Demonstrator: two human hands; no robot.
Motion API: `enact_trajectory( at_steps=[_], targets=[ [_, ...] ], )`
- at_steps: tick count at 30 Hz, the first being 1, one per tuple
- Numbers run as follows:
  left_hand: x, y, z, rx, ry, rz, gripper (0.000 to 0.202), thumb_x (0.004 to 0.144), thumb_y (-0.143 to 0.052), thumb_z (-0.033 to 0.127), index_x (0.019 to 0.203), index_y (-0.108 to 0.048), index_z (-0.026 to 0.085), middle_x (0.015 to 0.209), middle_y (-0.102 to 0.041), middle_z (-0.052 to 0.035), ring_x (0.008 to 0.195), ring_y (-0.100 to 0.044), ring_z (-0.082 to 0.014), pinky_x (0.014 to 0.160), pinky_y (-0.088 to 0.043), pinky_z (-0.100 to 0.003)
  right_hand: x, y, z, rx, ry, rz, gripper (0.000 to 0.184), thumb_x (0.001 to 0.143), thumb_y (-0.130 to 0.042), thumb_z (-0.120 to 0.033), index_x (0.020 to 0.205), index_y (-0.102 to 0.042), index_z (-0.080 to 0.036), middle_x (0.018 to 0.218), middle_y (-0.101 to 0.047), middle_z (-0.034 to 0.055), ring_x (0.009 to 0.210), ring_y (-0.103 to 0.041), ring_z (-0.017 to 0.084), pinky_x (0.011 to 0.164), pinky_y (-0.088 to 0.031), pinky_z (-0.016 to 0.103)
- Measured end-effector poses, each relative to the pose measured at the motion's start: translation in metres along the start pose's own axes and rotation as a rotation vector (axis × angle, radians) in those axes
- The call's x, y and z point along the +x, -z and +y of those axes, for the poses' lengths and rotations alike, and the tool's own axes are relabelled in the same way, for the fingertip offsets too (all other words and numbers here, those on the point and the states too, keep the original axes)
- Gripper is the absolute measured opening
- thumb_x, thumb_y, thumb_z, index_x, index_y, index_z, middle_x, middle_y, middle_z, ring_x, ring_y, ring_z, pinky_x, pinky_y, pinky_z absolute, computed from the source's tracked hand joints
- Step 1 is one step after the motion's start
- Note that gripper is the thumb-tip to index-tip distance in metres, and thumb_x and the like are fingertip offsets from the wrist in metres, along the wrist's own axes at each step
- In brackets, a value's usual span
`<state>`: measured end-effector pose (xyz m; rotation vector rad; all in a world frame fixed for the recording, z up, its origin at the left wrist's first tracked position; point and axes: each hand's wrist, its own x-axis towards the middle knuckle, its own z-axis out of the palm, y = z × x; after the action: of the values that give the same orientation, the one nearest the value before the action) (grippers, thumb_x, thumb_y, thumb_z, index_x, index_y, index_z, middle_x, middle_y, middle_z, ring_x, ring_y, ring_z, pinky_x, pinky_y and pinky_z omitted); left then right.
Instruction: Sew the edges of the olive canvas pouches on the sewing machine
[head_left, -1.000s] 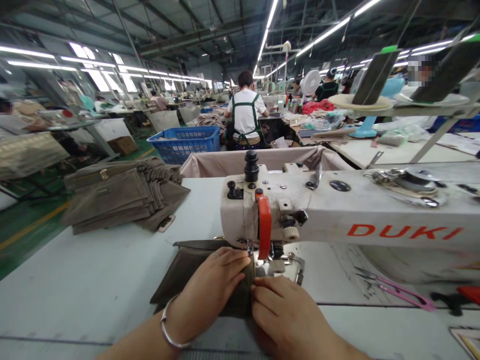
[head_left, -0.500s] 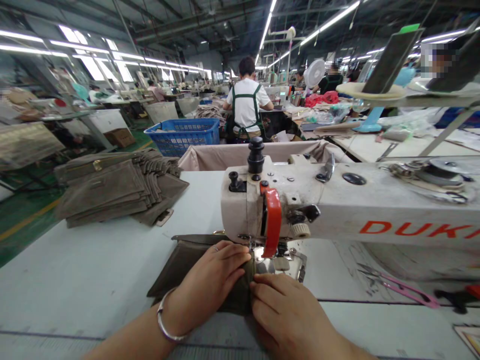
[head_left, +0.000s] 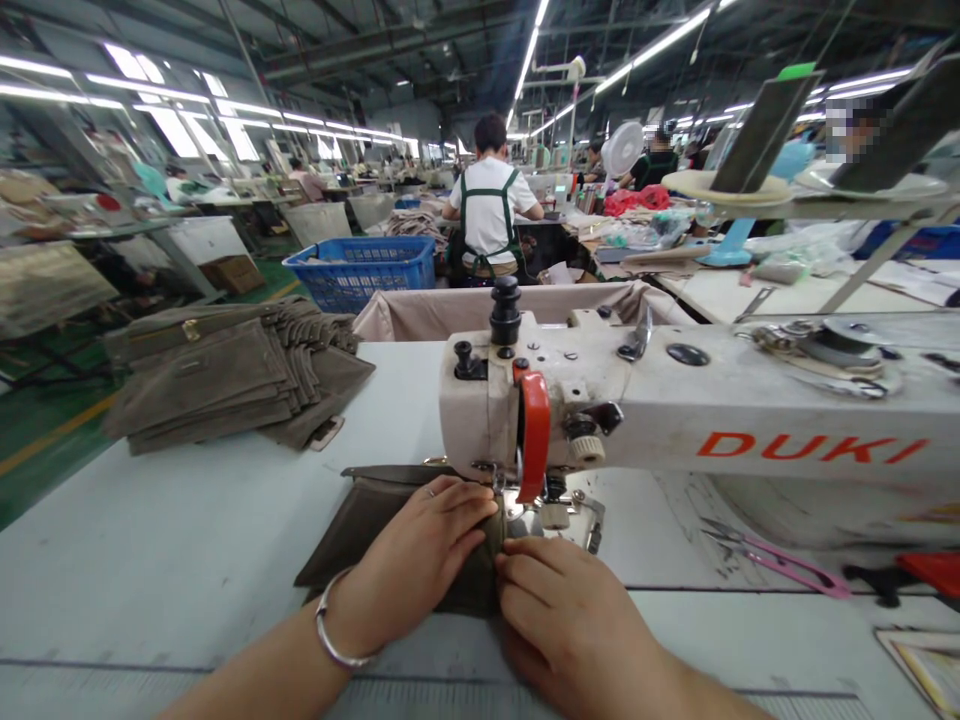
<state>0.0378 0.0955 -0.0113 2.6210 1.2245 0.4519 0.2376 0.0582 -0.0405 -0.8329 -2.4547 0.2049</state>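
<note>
A dark olive-brown fabric pouch (head_left: 375, 520) lies on the white sewing table, its right edge under the head of a sewing machine (head_left: 600, 400). My left hand (head_left: 424, 555) rests flat on top of the pouch, fingers stretched towards the needle area. Closed at the pouch's right edge, my right hand (head_left: 562, 610) pinches the edge between thumb and fingers just in front of the presser foot. An orange guard (head_left: 534, 437) hides part of the needle. Beneath my left palm, part of the pouch is out of sight.
A stack of similar brown pouches (head_left: 232, 375) sits at the table's left back. Pink-handled scissors (head_left: 780, 560) lie right of the machine. Behind it stand a cloth-lined bin (head_left: 427, 312) and a blue basket (head_left: 360, 275). A person (head_left: 491, 205) sits beyond, back turned.
The view has shifted slightly, so the machine sits a little further left. Both hands keep nearly the same hold on the pouch.
</note>
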Motion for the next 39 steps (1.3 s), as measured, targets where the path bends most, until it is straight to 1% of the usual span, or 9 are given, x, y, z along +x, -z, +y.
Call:
enact_trajectory(
  at_steps=[14, 18, 21, 23, 27, 30, 33, 36, 39],
  targets=[
    [0.0, -0.001, -0.001, 0.007, -0.012, 0.027, 0.031, 0.091, -0.054, 0.012, 0.119, -0.058, 0.023, 0.127, -0.061, -0.0036, 0.119, -0.053, -0.021, 0.106, -0.042, -0.041, 0.0, -0.005, -0.001, 0.005, -0.021, -0.003, 0.009, 0.077, -0.061, -0.015, 0.086, -0.062, -0.016, 0.098, -0.068, 0.004, 0.102, -0.058, 0.023, 0.09, -0.047, 0.035],
    [-0.003, 0.002, 0.002, 0.065, -0.026, 0.008, 0.033, 0.092, -0.052, 0.013, 0.124, -0.055, 0.019, 0.131, -0.058, -0.0065, 0.125, -0.049, -0.0216, 0.109, -0.041, -0.043, 0.003, 0.023, -0.002, 0.114, -0.062, -0.099, 0.022, 0.076, -0.057, -0.014, 0.097, -0.063, -0.02, 0.107, -0.067, 0.0026, 0.11, -0.055, 0.02, 0.1, -0.039, 0.034],
    [-0.015, 0.007, 0.004, 0.075, -0.08, -0.072, 0.053, 0.088, -0.064, 0.032, 0.135, -0.046, 0.018, 0.142, -0.049, -0.0085, 0.134, -0.04, -0.0252, 0.112, -0.038, -0.046, 0.001, 0.059, 0.004, 0.18, -0.152, -0.202, 0.045, 0.068, -0.053, -0.003, 0.106, -0.061, -0.025, 0.118, -0.063, -0.0019, 0.117, -0.05, 0.017, 0.109, -0.028, 0.037],
    [-0.023, 0.008, 0.005, 0.078, -0.144, -0.119, 0.062, 0.083, -0.068, 0.041, 0.136, -0.046, 0.018, 0.143, -0.048, -0.0084, 0.135, -0.04, -0.0257, 0.11, -0.041, -0.045, -0.003, 0.072, 0.014, 0.153, -0.219, -0.247, 0.052, 0.067, -0.05, 0.003, 0.108, -0.06, -0.028, 0.122, -0.059, -0.0021, 0.121, -0.046, 0.02, 0.107, -0.031, 0.041],
    [-0.031, 0.005, 0.011, 0.142, -0.255, -0.039, 0.032, 0.094, -0.052, 0.02, 0.125, -0.056, 0.016, 0.131, -0.06, -0.0069, 0.124, -0.054, -0.0183, 0.105, -0.048, -0.035, -0.007, 0.056, 0.038, 0.039, -0.378, -0.136, 0.026, 0.077, -0.064, -0.008, 0.097, -0.058, -0.023, 0.107, -0.058, 0.0052, 0.102, -0.051, 0.025, 0.087, -0.044, 0.043],
    [-0.03, 0.002, 0.019, 0.184, -0.264, 0.059, 0.033, 0.091, -0.043, 0.008, 0.121, -0.058, 0.011, 0.126, -0.064, -0.0093, 0.12, -0.057, -0.0193, 0.104, -0.049, -0.035, -0.006, 0.033, 0.042, -0.062, -0.451, 0.007, 0.009, 0.084, -0.065, -0.019, 0.085, -0.055, -0.017, 0.089, -0.057, 0.0072, 0.085, -0.053, 0.025, 0.074, -0.047, 0.041],
    [-0.029, 0.001, 0.024, 0.165, -0.219, 0.09, 0.036, 0.088, -0.042, 0.005, 0.12, -0.058, 0.009, 0.123, -0.065, -0.0108, 0.116, -0.06, -0.0225, 0.1, -0.052, -0.039, -0.006, 0.025, 0.029, -0.027, -0.275, 0.053, 0.007, 0.091, -0.054, -0.019, 0.085, -0.056, -0.018, 0.084, -0.058, 0.0062, 0.082, -0.053, 0.023, 0.073, -0.047, 0.039],
    [-0.027, 0.001, 0.021, 0.058, -0.137, 0.163, 0.032, 0.093, -0.042, 0.009, 0.121, -0.057, 0.015, 0.118, -0.067, -0.0075, 0.111, -0.062, -0.0182, 0.096, -0.055, -0.033, -0.005, 0.03, 0.01, 0.117, -0.011, -0.031, 0.01, 0.091, -0.051, -0.016, 0.097, -0.059, -0.018, 0.097, -0.063, 0.0063, 0.093, -0.055, 0.021, 0.082, -0.047, 0.036],
    [-0.027, -0.001, 0.015, 0.021, -0.136, 0.209, 0.033, 0.097, -0.04, 0.011, 0.126, -0.053, 0.017, 0.125, -0.063, -0.0064, 0.118, -0.057, -0.0142, 0.101, -0.05, -0.028, -0.003, 0.032, 0.0, 0.164, 0.067, -0.075, 0.013, 0.089, -0.052, -0.013, 0.097, -0.061, -0.017, 0.103, -0.065, 0.0057, 0.1, -0.057, 0.019, 0.088, -0.047, 0.033]
  ],
)
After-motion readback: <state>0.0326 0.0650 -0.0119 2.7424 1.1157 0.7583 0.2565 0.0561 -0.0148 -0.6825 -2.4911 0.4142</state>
